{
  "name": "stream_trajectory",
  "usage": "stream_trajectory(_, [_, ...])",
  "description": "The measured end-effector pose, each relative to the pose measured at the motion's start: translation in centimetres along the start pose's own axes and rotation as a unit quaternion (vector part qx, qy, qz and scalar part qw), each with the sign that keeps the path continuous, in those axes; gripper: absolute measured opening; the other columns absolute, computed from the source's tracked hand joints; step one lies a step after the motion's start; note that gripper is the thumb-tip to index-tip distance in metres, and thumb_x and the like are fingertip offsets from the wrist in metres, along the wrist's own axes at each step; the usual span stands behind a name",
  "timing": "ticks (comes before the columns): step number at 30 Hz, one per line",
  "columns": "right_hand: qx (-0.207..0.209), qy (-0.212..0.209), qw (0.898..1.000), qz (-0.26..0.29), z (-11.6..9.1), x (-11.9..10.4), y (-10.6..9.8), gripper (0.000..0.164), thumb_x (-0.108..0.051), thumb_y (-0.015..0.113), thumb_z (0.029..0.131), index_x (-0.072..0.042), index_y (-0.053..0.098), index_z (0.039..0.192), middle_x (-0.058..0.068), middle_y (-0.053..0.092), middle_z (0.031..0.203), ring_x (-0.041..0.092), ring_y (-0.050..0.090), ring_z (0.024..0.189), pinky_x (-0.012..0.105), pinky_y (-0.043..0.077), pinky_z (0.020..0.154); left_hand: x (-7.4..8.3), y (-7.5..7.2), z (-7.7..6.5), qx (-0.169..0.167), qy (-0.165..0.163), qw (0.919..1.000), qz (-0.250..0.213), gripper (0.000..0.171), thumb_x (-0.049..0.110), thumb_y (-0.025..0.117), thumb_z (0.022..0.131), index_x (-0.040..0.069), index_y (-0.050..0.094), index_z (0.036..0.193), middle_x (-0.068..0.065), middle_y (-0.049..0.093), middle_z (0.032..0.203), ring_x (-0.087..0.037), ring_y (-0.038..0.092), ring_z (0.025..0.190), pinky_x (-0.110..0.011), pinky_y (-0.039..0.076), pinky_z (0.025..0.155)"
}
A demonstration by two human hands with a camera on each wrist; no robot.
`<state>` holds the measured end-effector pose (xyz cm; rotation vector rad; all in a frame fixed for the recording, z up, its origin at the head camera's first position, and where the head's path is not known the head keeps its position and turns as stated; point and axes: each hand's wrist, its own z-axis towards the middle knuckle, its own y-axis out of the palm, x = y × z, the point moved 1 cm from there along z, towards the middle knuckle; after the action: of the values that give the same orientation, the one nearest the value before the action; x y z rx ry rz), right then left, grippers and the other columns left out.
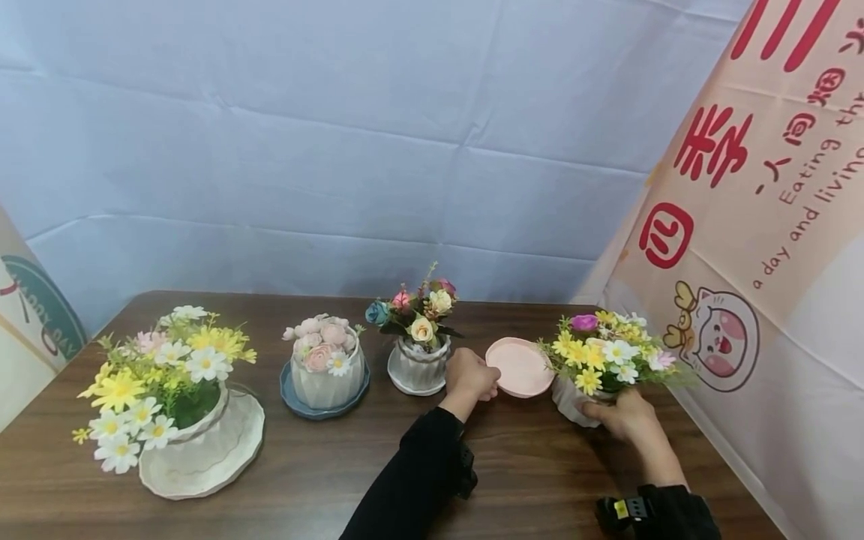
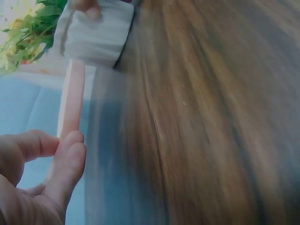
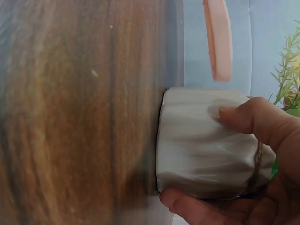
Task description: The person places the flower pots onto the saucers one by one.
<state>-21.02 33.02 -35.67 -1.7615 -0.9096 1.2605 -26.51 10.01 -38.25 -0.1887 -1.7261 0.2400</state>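
Note:
My left hand (image 1: 472, 373) pinches the near-left rim of a round pink saucer (image 1: 520, 366) between thumb and fingers. In the left wrist view the saucer (image 2: 74, 101) shows edge-on, raised off the tabletop. My right hand (image 1: 631, 416) grips a white fluted flowerpot (image 1: 569, 397) by its side, the thumb on the front. Yellow, white and purple artificial flowers (image 1: 604, 349) fill that pot. Its base stands on the wood in the right wrist view, where the pot wall (image 3: 201, 140) lies between my thumb and fingers. The saucer is just left of this pot.
Left of my left hand, a small pot of roses (image 1: 421, 352) stands on a white saucer (image 1: 400, 377). Farther left, a pot of pink blooms (image 1: 327, 382) sits on a blue saucer (image 1: 301, 405). A large daisy pot (image 1: 209, 427) leans on a white plate (image 1: 236, 450).

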Motion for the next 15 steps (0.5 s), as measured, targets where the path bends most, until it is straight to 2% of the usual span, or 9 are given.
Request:
stream_trajectory(8, [-0.007, 0.001, 1.000, -0.007, -0.2, -0.2, -0.2, 0.103, -0.060, 0.053, 0.071, 0.030, 0.022, 0.112, 0.049, 0.026, 0.109, 0.056, 0.034, 0.097, 0.053, 0.038, 0.076, -0.6, -2.4, -0.9, -0.013, 0.018, 0.9997, 0.006, 0.010, 0.005, 0.062, 0.071, 0.001, 0.054, 0.069, -0.005, 0.057, 0.047, -0.015, 0.056, 0.041, -0.022, 0.045, 0.037])
stream_trajectory(15, [-0.012, 0.001, 1.000, -0.007, 0.0, -0.2, -0.1, 0.105, -0.062, 0.052, 0.070, 0.029, 0.022, 0.113, 0.048, 0.027, 0.109, 0.056, 0.034, 0.097, 0.053, 0.039, 0.075, -1.0, -3.1, -1.8, -0.014, 0.049, 0.9983, 0.030, 0.009, 0.003, 0.062, 0.070, 0.000, 0.054, 0.069, -0.003, 0.055, 0.045, -0.015, 0.056, 0.040, -0.021, 0.044, 0.035])
